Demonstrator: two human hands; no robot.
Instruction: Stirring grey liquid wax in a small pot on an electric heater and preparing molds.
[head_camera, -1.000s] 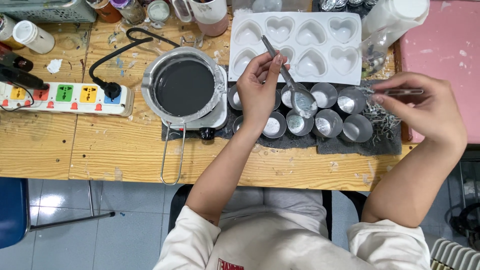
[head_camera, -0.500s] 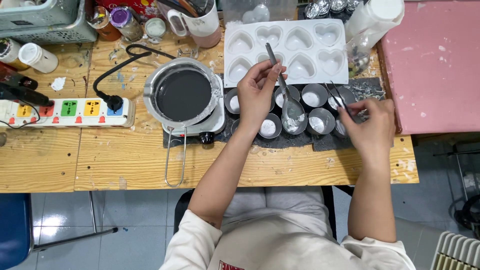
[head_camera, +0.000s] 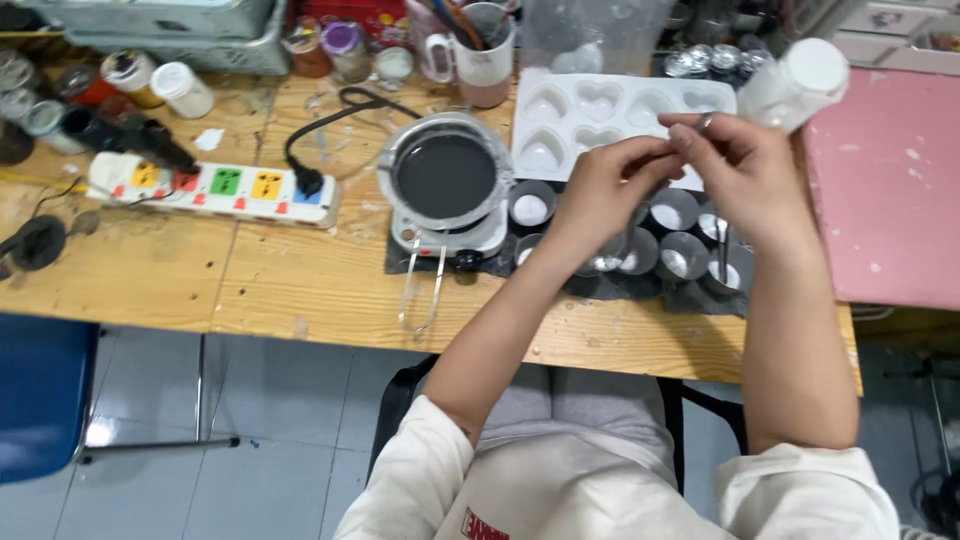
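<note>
My left hand (head_camera: 600, 190) hovers over the round metal cups (head_camera: 672, 210) on a dark mat and grips a metal spoon whose bowl (head_camera: 606, 262) shows just below the hand. My right hand (head_camera: 745, 175) is raised beside it, fingertips touching the left hand's fingertips. It holds thin tweezers (head_camera: 722, 250) that hang down over the right-hand cups. Some cups hold a white layer. A white heart-shaped mould tray (head_camera: 590, 108) lies behind the hands.
A metal pot of dark liquid (head_camera: 445, 175) sits on a small hot plate, wire handle toward me. A power strip (head_camera: 215, 185) lies left of it. A mug of tools (head_camera: 485, 50), jars, a white bottle (head_camera: 800, 80), a pink board (head_camera: 890, 190) and a blue chair (head_camera: 35, 390) surround the wooden table.
My right hand rose from the right-hand cups and met my left hand above them. The view swung left, so the table shifted right in the frame.
</note>
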